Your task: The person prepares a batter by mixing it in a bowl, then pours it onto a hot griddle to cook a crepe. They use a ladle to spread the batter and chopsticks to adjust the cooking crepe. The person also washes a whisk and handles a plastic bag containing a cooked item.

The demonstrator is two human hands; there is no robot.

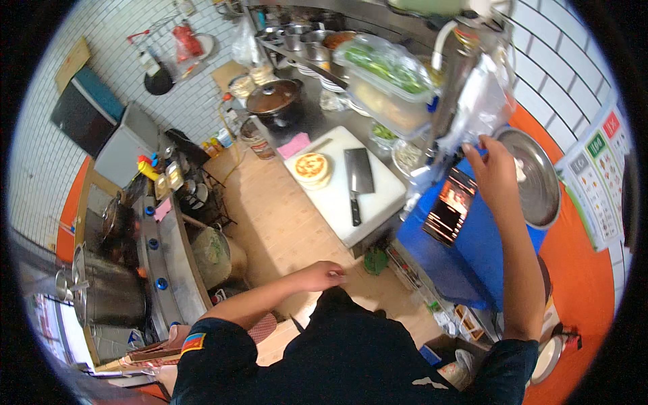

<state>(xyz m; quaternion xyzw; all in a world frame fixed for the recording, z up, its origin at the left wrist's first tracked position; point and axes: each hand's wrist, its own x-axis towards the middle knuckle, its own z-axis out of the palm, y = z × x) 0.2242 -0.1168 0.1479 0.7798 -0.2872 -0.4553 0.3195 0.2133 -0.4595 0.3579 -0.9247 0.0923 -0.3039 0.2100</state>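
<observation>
My left hand (324, 276) is in front of my body with its fingers curled; I cannot tell whether anything is in them. My right hand (491, 164) reaches to the hanging clear plastic bags (481, 111), fingertips at their lower edge; a grip is not plain. Just below it a lit smartphone (449, 206) lies on a blue bin (476, 263). Before me a white cutting board (329, 202) bears a stack of round flatbreads (312, 169) with browned tops. A cleaver (358, 174) with a black handle lies on the board, right of the breads.
A metal basin (536, 177) sits beside the phone. Plastic tubs with greens (385, 71) stand behind the board, near a lidded black pot (273, 98). On the left, a stove counter (169, 258) carries a tall steel stockpot (111, 293). A tiled floor (268, 212) lies between.
</observation>
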